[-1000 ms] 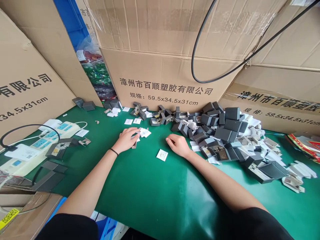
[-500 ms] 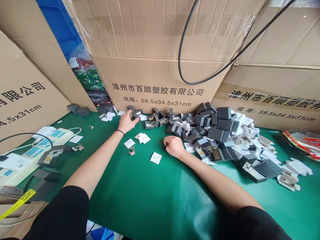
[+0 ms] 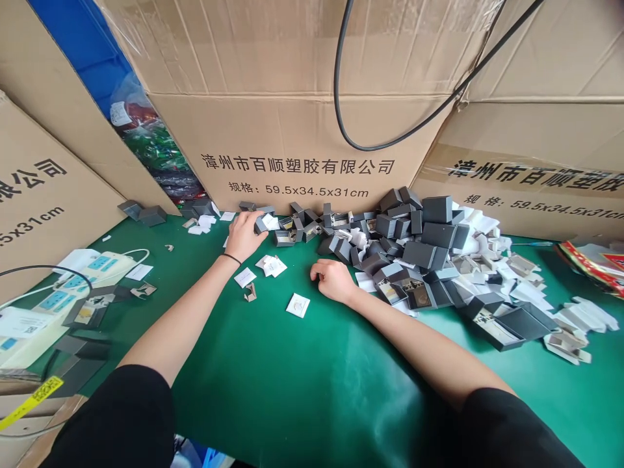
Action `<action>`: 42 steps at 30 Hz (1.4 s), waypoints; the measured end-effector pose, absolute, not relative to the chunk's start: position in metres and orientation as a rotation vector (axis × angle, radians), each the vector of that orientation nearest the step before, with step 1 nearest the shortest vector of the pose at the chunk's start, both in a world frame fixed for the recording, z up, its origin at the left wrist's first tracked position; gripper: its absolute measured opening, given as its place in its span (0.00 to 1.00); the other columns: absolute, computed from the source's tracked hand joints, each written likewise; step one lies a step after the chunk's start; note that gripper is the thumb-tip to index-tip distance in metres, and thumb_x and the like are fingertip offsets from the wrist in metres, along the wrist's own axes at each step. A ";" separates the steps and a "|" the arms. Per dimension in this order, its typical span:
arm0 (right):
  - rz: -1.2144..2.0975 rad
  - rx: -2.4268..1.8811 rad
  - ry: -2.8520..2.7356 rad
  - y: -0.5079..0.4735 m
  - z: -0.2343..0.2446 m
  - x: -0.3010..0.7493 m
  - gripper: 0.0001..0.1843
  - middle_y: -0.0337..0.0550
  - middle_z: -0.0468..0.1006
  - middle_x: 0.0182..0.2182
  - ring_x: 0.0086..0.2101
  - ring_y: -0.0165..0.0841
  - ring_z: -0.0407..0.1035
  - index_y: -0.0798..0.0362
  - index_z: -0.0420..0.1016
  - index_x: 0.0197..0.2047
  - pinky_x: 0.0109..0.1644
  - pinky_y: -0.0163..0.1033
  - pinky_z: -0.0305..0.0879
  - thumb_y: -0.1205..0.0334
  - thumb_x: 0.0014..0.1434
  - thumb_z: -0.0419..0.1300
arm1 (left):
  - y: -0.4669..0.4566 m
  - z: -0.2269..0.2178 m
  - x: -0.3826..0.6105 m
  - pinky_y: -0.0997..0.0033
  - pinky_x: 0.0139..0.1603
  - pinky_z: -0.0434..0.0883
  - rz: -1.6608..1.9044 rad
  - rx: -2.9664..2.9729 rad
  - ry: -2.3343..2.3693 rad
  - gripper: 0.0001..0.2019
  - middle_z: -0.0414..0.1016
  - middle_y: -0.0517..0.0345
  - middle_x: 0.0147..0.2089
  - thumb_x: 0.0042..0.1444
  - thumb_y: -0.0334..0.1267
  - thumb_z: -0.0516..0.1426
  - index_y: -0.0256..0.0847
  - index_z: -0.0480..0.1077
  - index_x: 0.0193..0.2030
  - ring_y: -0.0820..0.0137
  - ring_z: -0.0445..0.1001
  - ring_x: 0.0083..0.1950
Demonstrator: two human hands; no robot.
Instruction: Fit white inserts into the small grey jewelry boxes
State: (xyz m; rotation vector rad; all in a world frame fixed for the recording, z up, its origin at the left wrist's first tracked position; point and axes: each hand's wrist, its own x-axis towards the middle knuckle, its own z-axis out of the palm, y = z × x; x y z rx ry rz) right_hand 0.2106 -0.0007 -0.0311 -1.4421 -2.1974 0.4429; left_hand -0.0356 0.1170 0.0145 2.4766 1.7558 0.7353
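My left hand (image 3: 245,237) is at the back of the table with its fingers and thumb around a small dark grey box (image 3: 260,225). A white slip lies just right of that box. Curled into a loose fist, my right hand (image 3: 334,281) rests on the green table left of a big heap of dark boxes (image 3: 429,237); nothing shows in its fingers. Between my hands lie several white cards (image 3: 271,265), a small folded cardboard insert (image 3: 250,292) and a white square card (image 3: 297,305) with a round mark.
Large cardboard cartons (image 3: 292,130) wall in the back. White paper inserts (image 3: 526,279) spread right of the heap, near a red-edged plastic bag (image 3: 592,263). A power strip (image 3: 63,292) and an opened dark box (image 3: 90,311) are at left. A black cable (image 3: 341,84) hangs overhead.
My left hand has closed around a small dark box and tipped it slightly. My right hand's index finger has loosened a little from the fist. The view has shifted slightly.
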 end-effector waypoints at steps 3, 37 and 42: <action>0.430 -1.443 -2.216 -0.002 -0.028 0.210 0.18 0.39 0.74 0.29 0.29 0.31 0.65 0.51 0.76 0.29 0.29 0.34 0.52 0.78 0.42 0.50 | 0.102 0.028 -0.038 0.48 0.67 0.51 0.751 2.778 1.492 0.22 0.64 0.48 0.59 0.57 0.36 0.52 0.45 0.63 0.59 0.54 0.57 0.65; 0.041 -0.830 -2.202 -0.021 -0.027 0.199 0.19 0.53 0.71 0.54 0.54 0.40 0.66 0.50 0.60 0.59 0.54 0.49 0.67 0.58 0.66 0.46 | 0.016 0.017 -0.022 0.49 0.55 0.69 0.898 0.839 0.639 0.22 0.73 0.49 0.54 0.61 0.54 0.48 0.41 0.68 0.52 0.61 0.75 0.49; 0.286 -0.993 -2.326 -0.013 -0.031 0.198 0.17 0.50 0.75 0.47 0.48 0.40 0.69 0.49 0.64 0.57 0.50 0.49 0.68 0.61 0.66 0.46 | 0.041 0.012 -0.080 0.56 0.58 0.67 1.189 0.827 0.905 0.26 0.74 0.51 0.52 0.62 0.57 0.42 0.42 0.68 0.52 0.67 0.75 0.45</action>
